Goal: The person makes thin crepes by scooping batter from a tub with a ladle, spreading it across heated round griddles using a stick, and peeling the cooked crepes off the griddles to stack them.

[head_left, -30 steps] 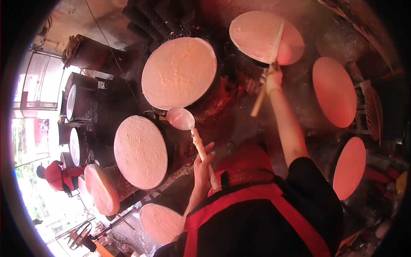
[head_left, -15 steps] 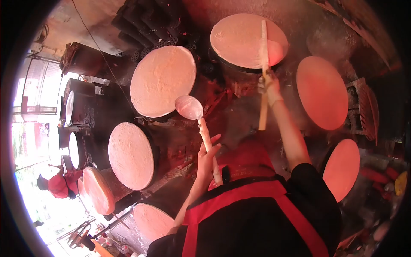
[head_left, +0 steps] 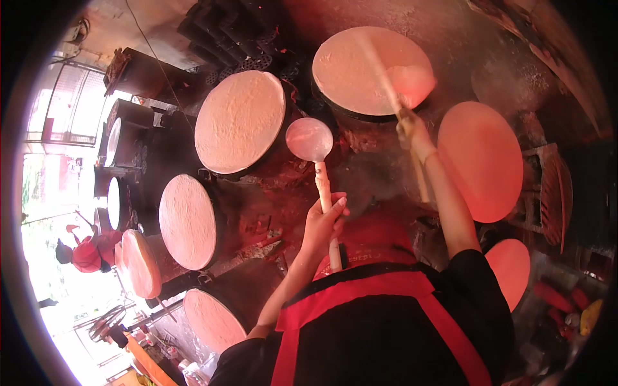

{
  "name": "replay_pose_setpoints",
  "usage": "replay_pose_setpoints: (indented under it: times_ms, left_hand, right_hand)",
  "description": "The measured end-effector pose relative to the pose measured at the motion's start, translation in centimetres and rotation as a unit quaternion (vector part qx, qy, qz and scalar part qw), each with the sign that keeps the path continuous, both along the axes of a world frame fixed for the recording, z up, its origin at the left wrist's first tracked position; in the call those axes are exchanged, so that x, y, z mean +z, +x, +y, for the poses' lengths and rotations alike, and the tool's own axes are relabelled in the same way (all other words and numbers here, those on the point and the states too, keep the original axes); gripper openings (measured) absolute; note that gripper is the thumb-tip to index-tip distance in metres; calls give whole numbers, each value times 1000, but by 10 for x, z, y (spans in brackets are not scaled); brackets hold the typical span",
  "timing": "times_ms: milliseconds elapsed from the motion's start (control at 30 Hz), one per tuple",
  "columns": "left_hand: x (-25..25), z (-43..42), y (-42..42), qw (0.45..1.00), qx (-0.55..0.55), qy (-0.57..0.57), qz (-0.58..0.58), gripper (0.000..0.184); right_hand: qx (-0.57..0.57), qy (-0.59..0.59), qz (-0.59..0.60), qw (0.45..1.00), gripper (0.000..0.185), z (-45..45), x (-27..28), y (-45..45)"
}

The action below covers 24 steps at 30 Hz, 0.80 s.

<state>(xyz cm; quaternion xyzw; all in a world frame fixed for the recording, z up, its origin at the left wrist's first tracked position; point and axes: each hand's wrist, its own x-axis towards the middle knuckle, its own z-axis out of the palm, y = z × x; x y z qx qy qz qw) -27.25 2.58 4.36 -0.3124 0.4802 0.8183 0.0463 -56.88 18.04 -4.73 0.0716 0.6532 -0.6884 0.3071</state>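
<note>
My left hand [head_left: 324,222] is closed around the wooden handle of a round-bowled ladle [head_left: 309,139]. The bowl is whitish inside and is held up in front of the gap between two griddles. My right hand [head_left: 412,132] grips a long flat wooden stick [head_left: 381,72], whose far part lies across the pale batter sheet [head_left: 347,64] on the top griddle. Its lower end sticks out below the hand. Beside the stick, at the right of that sheet, a thicker, glossier patch of batter [head_left: 411,83] shows.
More round griddles bear pale sheets: at upper left [head_left: 241,122], left [head_left: 187,222], lower left [head_left: 212,320] and right [head_left: 479,161]. Dark cylinders [head_left: 222,32] with holes lie stacked behind. A person in red [head_left: 90,252] is at far left. Haze hangs over the right side.
My left hand has risen and shifted right with the ladle. The wooden stick has swung from upright to leaning left over the batter, and my right hand has moved slightly down and right.
</note>
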Motion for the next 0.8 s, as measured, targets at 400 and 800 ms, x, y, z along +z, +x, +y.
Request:
replay_pose_setpoints:
  times_ms: [400, 800]
  left_hand:
    - [-1, -18, -30, 999, -9, 30, -7, 19]
    - [-78, -73, -190, 984, -131, -98, 64, 19]
  right_hand:
    - [-148, -41, 64, 986, 33, 40, 10, 38]
    - [-131, -12, 196, 972, 31, 75, -83, 61]
